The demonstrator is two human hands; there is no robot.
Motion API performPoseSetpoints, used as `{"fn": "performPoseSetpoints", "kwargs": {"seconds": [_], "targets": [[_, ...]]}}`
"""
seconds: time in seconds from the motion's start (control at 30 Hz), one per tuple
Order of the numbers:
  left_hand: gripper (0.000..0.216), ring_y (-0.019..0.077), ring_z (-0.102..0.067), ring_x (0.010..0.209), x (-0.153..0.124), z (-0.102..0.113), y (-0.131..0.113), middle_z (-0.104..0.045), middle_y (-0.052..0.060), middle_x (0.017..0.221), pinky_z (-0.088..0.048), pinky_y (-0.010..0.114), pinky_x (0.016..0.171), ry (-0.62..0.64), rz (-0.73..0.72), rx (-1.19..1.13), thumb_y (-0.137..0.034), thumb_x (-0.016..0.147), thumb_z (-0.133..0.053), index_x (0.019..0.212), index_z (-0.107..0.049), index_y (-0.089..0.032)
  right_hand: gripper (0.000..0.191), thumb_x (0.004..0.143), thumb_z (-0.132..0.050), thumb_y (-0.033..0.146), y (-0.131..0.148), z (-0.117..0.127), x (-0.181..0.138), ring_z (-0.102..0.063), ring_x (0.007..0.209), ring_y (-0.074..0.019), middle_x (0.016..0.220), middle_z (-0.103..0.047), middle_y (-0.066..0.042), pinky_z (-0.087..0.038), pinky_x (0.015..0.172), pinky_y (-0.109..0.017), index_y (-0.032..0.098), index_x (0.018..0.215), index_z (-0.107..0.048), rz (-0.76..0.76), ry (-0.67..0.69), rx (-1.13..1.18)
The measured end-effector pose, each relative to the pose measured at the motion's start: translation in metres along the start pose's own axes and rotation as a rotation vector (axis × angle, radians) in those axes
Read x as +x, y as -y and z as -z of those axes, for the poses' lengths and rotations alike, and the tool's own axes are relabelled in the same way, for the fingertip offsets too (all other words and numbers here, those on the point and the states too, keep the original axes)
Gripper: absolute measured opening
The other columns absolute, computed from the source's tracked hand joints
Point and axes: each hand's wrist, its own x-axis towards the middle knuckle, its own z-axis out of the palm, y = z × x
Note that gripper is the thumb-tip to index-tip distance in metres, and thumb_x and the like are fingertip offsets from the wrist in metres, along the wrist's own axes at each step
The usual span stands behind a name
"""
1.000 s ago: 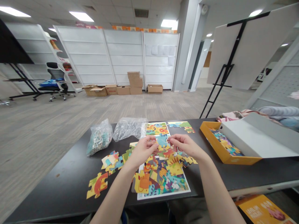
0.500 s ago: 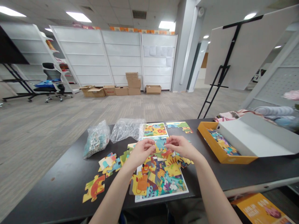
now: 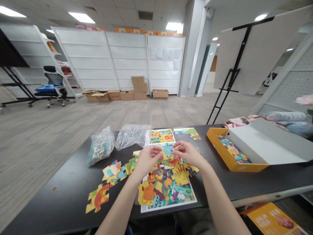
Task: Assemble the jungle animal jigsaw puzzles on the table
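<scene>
Between my two hands is a blue and yellow puzzle piece (image 3: pixel 167 150), raised over the printed puzzle sheet (image 3: pixel 171 207). My left hand (image 3: pixel 151 156) pinches its left edge with thumb and fingertips. On the opposite edge, my right hand (image 3: pixel 187 153) has its fingers closed in a pinch. Loose pieces cover much of the sheet, among them an orange lion piece (image 3: pixel 146 193). A joined strip of pieces (image 3: pixel 187 132) lies beyond my right hand. To the left are a red and yellow piece (image 3: pixel 98 197) and further pieces (image 3: pixel 114 171).
A plastic bag of pieces (image 3: pixel 101 146) and a crumpled clear bag (image 3: pixel 130 135) lie at the table's (image 3: pixel 66 186) far left. A small picture card (image 3: pixel 161 136) is behind my hands. At right sits an open yellow box (image 3: pixel 234 165) with pieces inside; another box (image 3: pixel 274 218) is below.
My right hand has shifted slightly up and left at the piece's right edge. The left hand holds nearly the same place. The whole view has shifted a little.
</scene>
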Motion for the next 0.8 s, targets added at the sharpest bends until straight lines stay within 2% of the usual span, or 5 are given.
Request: {"fn": "performPoseSetpoints", "kwargs": {"seconds": [0.37,0.53,0.63,0.73,0.8], "targets": [[0.017,0.0169,-0.072,0.065,-0.001,-0.007,0.001,-0.069,0.001,0.069,-0.057,0.028,0.065,0.013,-0.039,-0.088,-0.022,0.075,-0.067,0.072,-0.051,-0.02,0.027,0.078,-0.073,0.041,-0.002,0.001,0.002,-0.063,0.066,-0.0149,0.076,-0.069,-0.001,-0.049,0.063,-0.027,0.018,0.089,-0.063,0.0,-0.053,0.074],[0.021,0.0174,-0.072,0.065,0.0,-0.012,0.004,-0.067,-0.001,0.068,-0.057,0.028,0.064,0.026,-0.05,-0.093,-0.026,0.076,-0.068,0.075,-0.048,-0.021,0.034,0.077,-0.073,0.049,0.005,0.001,0.006,-0.061,0.066,-0.0138,0.073,-0.066,0.0,-0.046,0.061,-0.025,0.018,0.081,-0.062,0.034,0.023,0.043],[0.017,0.0177,-0.072,0.067,-0.001,-0.014,0.007,-0.067,0.0,0.071,-0.056,0.028,0.064,0.001,-0.097,-0.04,-0.028,0.081,-0.065,0.08,-0.049,-0.021,0.036,0.072,-0.077,0.05,0.012,0.016,0.023,-0.063,0.067,-0.0153,0.072,-0.068,-0.001,-0.047,0.062,-0.026,0.017,0.08,-0.065,0.034,0.046,-0.003],[0.01,0.0183,-0.073,0.075,-0.003,-0.013,0.009,-0.07,0.002,0.081,-0.057,0.028,0.067,-0.034,-0.161,0.043,-0.027,0.086,-0.061,0.089,-0.053,-0.021,0.035,0.07,-0.078,0.043,0.009,0.044,0.051,-0.068,0.074,-0.0186,0.079,-0.073,-0.004,-0.05,0.064,-0.027,0.016,0.09,-0.068,0.02,-0.109,-0.112],[0.007,0.018,-0.073,0.078,-0.006,-0.01,0.009,-0.071,0.003,0.085,-0.057,0.028,0.07,-0.047,-0.197,0.107,-0.026,0.088,-0.059,0.092,-0.055,-0.021,0.028,0.076,-0.072,0.036,-0.001,0.062,0.067,-0.07,0.076,-0.0197,0.083,-0.077,-0.007,-0.051,0.064,-0.027,0.015,0.096,-0.07,-0.043,-0.305,-0.318]]}}
